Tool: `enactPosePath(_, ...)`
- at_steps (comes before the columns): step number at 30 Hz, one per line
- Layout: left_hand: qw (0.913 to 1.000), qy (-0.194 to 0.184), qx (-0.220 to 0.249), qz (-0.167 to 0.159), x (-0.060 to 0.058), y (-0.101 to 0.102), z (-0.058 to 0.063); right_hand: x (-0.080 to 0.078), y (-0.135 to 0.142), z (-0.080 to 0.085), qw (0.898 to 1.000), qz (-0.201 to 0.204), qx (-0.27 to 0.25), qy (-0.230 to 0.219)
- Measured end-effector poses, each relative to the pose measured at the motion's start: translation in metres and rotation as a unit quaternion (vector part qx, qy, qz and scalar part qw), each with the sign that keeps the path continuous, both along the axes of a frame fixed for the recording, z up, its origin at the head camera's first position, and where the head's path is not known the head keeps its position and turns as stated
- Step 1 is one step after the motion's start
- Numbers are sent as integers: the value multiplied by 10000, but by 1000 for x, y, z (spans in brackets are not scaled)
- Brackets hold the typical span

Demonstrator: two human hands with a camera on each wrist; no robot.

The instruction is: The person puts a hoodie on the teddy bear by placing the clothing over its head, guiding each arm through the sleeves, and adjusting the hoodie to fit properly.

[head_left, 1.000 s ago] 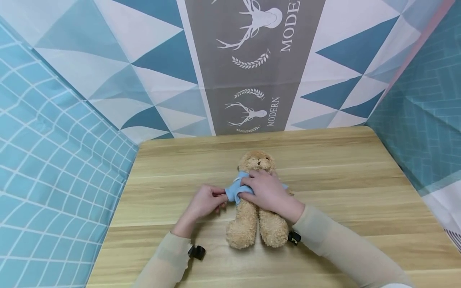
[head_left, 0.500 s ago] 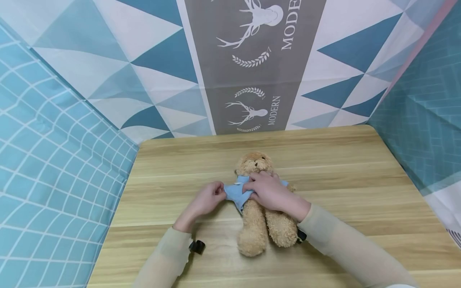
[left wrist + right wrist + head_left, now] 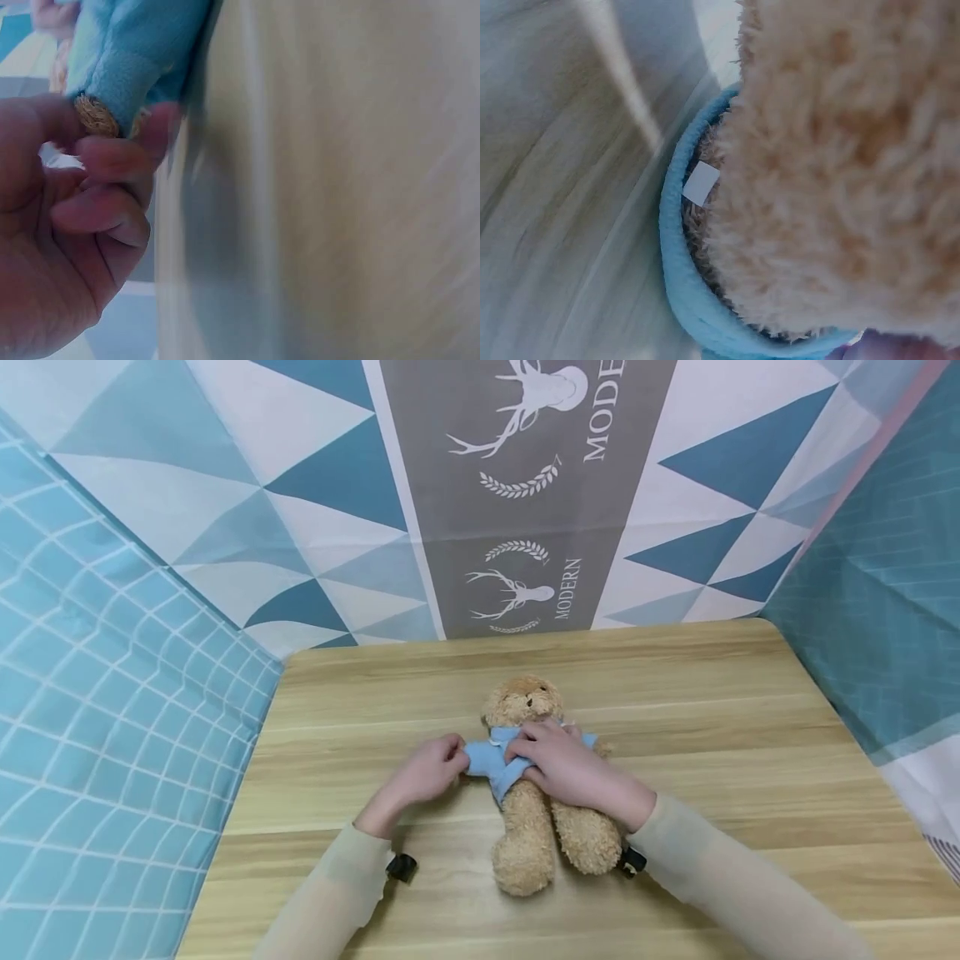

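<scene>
A tan plush teddy bear in a light blue shirt lies on its back, head toward the far edge. My left hand pinches the end of the shirt's left-side sleeve. In the left wrist view, brown paw fur peeks out of the cuff between the fingers. Across the bear's belly lies my right hand, with shirt cloth between its thumb and fingers. The right wrist view is filled by fur, the blue shirt hem and a small white tag inside it.
The bear lies on a wood-grain table. A patterned cloth wall rises behind the far edge. Blue grid cloth hangs at the left and teal cloth at the right. Black wrist devices sit under both forearms.
The sleeve has been drawn out straighter to the left, and the shirt hem lies flatter. The bear's legs swung right and its head shifted slightly left. Both hands stay on the shirt.
</scene>
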State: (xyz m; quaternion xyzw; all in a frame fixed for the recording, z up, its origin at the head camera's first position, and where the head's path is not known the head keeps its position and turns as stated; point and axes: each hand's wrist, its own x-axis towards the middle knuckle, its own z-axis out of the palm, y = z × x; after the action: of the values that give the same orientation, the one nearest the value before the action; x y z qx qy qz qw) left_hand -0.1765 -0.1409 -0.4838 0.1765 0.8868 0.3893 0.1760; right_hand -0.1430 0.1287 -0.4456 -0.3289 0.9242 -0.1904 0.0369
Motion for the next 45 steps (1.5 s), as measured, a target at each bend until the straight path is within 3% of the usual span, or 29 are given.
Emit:
enactPosePath(5, 9947, -72, 769, 674, 7, 1, -3, -2, -5, -4, 9983, -227, -465, -252)
enactPosePath(10, 9938, 456, 576, 837, 6, 3, -6, -5, 0, -7, 9917, -247, -1216, -338)
enactPosePath(13, 9881, 849, 530, 1165, 5, 4, -9, -4, 8, -10, 9853, -313, -1665, -217)
enactPosePath(16, 9774, 1075, 864, 1603, 9, 3, -8, 6, 18, -12, 9815, -759, -1761, 4)
enactPosePath(18, 9713, 1241, 1139, 1678, 15, 2, -6, 15, 22, -12, 9801, -1108, -1630, 225)
enactPosePath(20, 9715, 1339, 1378, 1387, 24, 4, -1, 23, 24, -14, 9789, -1310, -1521, 371)
enactPosePath(22, 9775, 1367, 1374, 826, 31, 9, 4, 28, 24, -16, 9783, -1320, -1551, 386)
enactPosePath(25, 9855, 1377, 986, -59, 39, 20, 7, 30, 26, -21, 9789, -1099, -1701, 281)
enactPosePath(28, 9843, 1560, 698, -440, 43, 28, 3, 27, 29, -27, 9808, -699, -1822, 31)
enactPosePath(35, 9812, 1711, 547, -709, 45, 29, -7, 23, 41, -33, 9823, 230, -1539, -1043)
enactPosePath(38, 9817, 1684, 469, -751, 45, 28, -7, 22, 44, -33, 9813, 322, -1528, -1126)
enactPosePath(41, 9839, 1623, 503, -549, 46, 27, -6, 23, 44, -32, 9834, 138, -1578, -887)
enactPosePath(45, 9835, 1677, 676, 18, 47, 30, -6, 25, 38, -29, 9857, -626, -1513, -399)
